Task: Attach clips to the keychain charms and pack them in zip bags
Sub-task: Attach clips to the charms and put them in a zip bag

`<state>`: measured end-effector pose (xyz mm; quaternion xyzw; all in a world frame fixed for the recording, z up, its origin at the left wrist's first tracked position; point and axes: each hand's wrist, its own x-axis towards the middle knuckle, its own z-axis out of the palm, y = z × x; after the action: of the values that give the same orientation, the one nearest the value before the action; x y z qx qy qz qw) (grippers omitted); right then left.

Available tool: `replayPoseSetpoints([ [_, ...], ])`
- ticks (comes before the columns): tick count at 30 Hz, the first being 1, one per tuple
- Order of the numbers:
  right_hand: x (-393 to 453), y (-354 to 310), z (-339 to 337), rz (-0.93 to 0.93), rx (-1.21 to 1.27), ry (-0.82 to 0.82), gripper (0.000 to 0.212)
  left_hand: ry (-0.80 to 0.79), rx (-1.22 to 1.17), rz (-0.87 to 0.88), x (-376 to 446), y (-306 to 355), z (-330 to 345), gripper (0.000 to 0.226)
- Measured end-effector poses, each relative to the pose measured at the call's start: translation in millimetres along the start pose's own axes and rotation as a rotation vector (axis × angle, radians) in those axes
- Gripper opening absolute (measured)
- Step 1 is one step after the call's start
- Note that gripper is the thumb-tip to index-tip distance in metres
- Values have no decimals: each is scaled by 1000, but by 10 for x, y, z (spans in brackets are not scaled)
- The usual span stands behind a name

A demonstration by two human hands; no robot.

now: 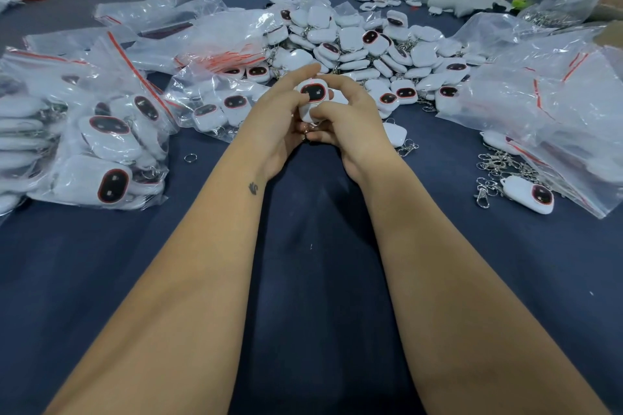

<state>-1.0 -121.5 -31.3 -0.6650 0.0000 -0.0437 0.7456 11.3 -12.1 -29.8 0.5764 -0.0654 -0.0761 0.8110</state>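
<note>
Over the dark blue table (303, 280), my left hand (273, 121) and right hand (350, 125) both gripped one white charm (312, 101), its clip seemingly hidden beneath.

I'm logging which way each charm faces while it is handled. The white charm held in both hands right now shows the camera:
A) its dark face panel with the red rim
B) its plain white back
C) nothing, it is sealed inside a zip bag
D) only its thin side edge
A: the charm, pinched between the left hand and right hand, shows its dark, red-rimmed face panel to the camera, and no bag covers it.
</note>
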Motion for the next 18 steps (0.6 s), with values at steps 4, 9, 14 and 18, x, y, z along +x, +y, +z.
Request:
replayPoseSetpoints([
  [4,26,-32,-15,76,82,-19,24,-37,70,40,-24,-29,0,44],
  [9,35,-26,-25,74,94,-3,19,-22,98,56,-34,-24,24,40],
  [14,21,-12,-15,45,45,6,17,1,32,21,-41,-1,33,42],
  [18,16,-5,-11,28,23,3,15,7,27,25,-43,-2,34,39],
])
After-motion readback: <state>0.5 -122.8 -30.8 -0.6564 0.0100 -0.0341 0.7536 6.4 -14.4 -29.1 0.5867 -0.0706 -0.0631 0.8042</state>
